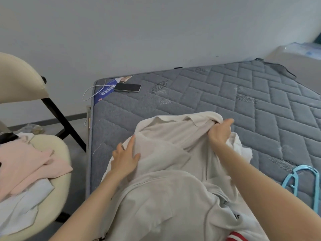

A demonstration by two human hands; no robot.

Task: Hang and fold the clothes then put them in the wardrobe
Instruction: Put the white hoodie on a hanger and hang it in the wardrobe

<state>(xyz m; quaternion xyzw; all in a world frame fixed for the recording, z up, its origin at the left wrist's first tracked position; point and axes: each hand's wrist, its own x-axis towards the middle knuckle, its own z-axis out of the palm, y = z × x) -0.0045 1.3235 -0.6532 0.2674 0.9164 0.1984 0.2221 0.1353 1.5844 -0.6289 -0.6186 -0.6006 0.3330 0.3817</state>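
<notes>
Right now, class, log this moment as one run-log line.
step: folding | left hand: flat on cream garment | right hand: grips its far edge | blue hanger: on mattress

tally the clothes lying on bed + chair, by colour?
Cream garment, on the mattress: 1
Pink garment, on the chair: 1
Pale blue-white garment, under the pink one: 1
Total: 3
</notes>
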